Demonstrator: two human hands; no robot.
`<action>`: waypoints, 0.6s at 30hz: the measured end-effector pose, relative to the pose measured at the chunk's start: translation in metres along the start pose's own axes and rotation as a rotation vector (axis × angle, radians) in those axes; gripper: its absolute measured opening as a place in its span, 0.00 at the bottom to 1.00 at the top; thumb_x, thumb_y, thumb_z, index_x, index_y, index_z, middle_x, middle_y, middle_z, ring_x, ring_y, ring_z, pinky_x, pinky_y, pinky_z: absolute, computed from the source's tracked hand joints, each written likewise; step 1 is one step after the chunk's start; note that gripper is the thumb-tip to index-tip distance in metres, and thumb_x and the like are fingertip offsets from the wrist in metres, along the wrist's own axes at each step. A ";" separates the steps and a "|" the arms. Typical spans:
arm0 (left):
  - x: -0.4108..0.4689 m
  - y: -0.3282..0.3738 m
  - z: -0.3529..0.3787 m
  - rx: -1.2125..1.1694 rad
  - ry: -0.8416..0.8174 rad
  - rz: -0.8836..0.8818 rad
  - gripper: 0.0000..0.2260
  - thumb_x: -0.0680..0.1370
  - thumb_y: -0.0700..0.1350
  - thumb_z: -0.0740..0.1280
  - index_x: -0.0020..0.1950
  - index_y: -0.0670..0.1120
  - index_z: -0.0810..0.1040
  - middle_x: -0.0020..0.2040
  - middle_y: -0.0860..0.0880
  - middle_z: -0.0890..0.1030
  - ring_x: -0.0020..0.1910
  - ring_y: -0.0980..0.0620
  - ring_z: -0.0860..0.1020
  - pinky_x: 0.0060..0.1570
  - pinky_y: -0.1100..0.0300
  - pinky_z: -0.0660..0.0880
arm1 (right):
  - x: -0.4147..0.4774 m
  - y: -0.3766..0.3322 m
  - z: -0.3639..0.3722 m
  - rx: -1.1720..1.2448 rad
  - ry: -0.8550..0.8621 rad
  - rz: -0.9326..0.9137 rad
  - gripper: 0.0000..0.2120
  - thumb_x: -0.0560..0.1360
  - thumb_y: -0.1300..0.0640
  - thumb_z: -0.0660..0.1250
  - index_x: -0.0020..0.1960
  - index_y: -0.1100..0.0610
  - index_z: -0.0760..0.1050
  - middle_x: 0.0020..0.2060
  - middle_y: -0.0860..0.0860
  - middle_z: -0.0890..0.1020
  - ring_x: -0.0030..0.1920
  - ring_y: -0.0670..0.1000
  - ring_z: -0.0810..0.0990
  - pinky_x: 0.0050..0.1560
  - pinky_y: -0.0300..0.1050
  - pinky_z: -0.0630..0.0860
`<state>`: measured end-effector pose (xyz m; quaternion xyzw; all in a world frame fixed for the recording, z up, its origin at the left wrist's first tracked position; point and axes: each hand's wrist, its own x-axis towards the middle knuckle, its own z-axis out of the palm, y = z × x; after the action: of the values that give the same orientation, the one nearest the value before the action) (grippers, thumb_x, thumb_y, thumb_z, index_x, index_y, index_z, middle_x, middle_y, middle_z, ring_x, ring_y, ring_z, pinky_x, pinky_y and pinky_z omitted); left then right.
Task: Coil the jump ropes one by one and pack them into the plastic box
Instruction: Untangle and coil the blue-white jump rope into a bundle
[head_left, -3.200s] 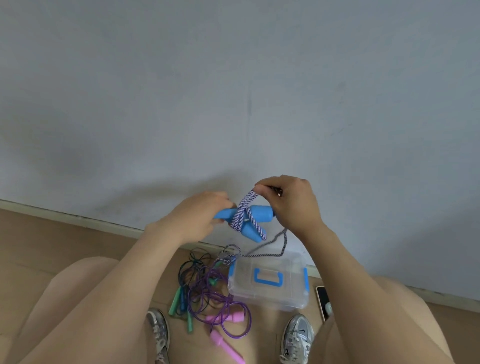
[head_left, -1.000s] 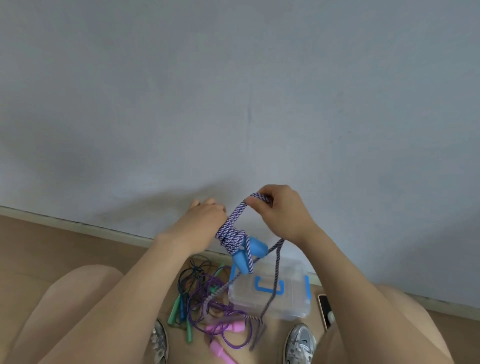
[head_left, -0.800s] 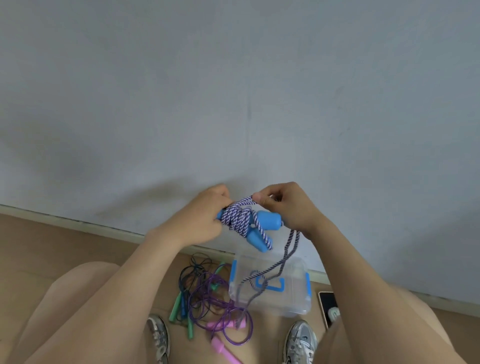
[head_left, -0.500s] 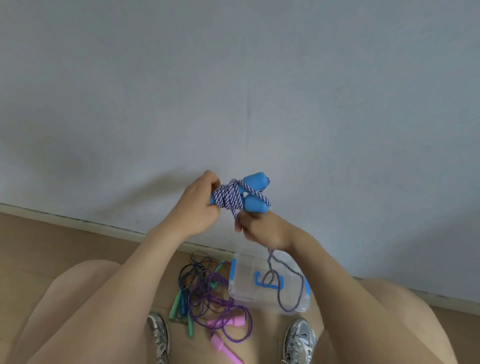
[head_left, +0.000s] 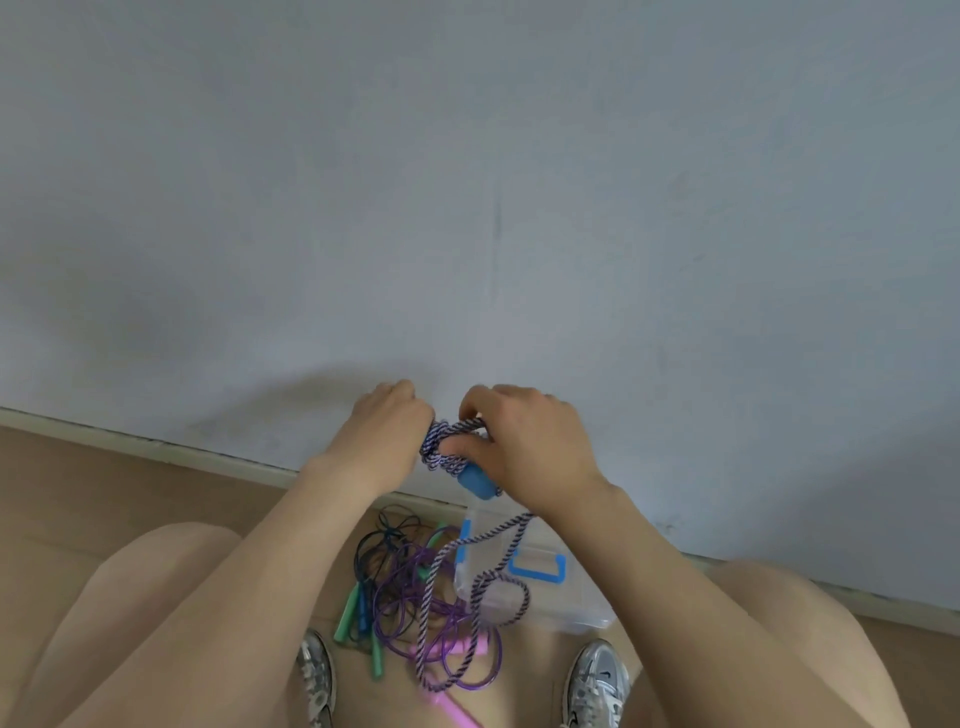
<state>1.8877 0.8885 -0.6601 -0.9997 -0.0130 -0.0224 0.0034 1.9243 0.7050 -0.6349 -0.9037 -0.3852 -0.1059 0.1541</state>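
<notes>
Head view. In the lower middle of the frame both hands meet in front of the grey wall (head_left: 467, 182). The left hand (head_left: 387, 431) is curled round a tight bundle of the striped rope (head_left: 448, 442), and its fingertips are hidden on the far side. The right hand (head_left: 524, 447) grips the same bundle from the right with the thumb pressed on the windings. It covers most of what it holds, so only one blue handle (head_left: 477, 482) pokes out below the palm. A loose tail of the striped rope hangs from under the right hand to the floor (head_left: 130, 499). There it loops over the box and the heap of ropes, and its end is lost in the tangle.

The plastic box (head_left: 571, 603) stands on the floor at lower centre-right, by the skirting board (head_left: 156, 449), its right part hidden by the right forearm. Its clear lid carries a blue grip (head_left: 537, 569); whether it is latched cannot be told.

A small dark mark on the right shoe (head_left: 595, 680) is too small to read.

Just left of the box lies the heap: a purple rope (head_left: 400, 587), a dark rope (head_left: 384, 535), green handles (head_left: 347, 616) and pink handles (head_left: 452, 648), one cut off by the bottom edge. Bare knees fill both lower corners, and the left shoe (head_left: 317, 675) is half hidden behind the left leg.
</notes>
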 end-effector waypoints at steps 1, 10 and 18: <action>0.000 0.001 -0.004 0.007 -0.008 0.044 0.11 0.75 0.30 0.64 0.47 0.46 0.76 0.44 0.49 0.69 0.50 0.43 0.72 0.47 0.52 0.69 | 0.001 0.004 -0.001 0.095 0.018 0.049 0.20 0.74 0.34 0.72 0.54 0.49 0.80 0.42 0.47 0.82 0.44 0.55 0.81 0.43 0.50 0.76; -0.013 0.011 -0.011 -0.356 -0.119 0.202 0.17 0.66 0.52 0.74 0.37 0.40 0.72 0.36 0.38 0.74 0.30 0.50 0.66 0.29 0.53 0.60 | 0.007 0.040 0.001 0.718 -0.114 0.195 0.04 0.76 0.51 0.78 0.44 0.50 0.86 0.37 0.54 0.86 0.35 0.48 0.80 0.43 0.52 0.80; -0.015 0.014 -0.017 -0.523 -0.078 0.223 0.34 0.70 0.75 0.69 0.32 0.43 0.71 0.26 0.50 0.65 0.25 0.53 0.62 0.28 0.52 0.58 | 0.009 0.031 -0.008 0.935 -0.229 0.400 0.16 0.80 0.47 0.73 0.48 0.60 0.84 0.39 0.59 0.86 0.38 0.53 0.83 0.49 0.57 0.83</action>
<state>1.8722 0.8739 -0.6435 -0.9620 0.1033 0.0139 -0.2524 1.9524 0.6873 -0.6311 -0.8000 -0.2255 0.2084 0.5154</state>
